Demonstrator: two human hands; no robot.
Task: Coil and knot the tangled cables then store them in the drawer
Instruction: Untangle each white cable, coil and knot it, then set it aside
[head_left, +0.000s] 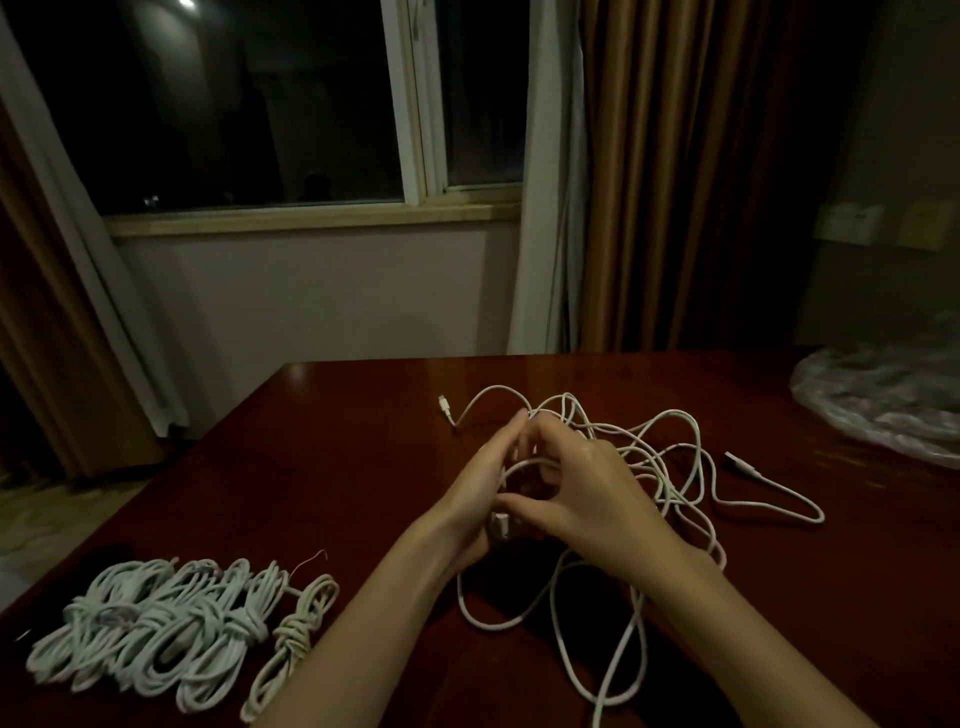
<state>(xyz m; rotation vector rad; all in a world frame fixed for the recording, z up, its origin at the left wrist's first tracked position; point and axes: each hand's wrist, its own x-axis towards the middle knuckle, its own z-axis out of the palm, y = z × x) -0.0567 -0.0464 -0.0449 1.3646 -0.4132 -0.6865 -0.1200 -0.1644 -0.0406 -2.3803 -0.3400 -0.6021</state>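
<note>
Glossy dark-red wooden table (332, 467) before a night window (249, 104).
Both hands' grip pinches loose white tangled cable (675, 467): left hand (480, 493), right hand (582, 488); knotted white coils (171, 623) lie left.

The counter (363, 467) looks like dark reddish wood with a glossy varnish, you can see light glinting off the far corner. The loose cable (675, 467) is smooth white plastic-looking sheathing, kinda matt. The knotted bundles (171, 629) have the same white coating. Curtains (675, 182) are heavy brown cloth, matt and pleated. A crinkly clear plastic bag (883, 400) sits shiny on the right.
</note>
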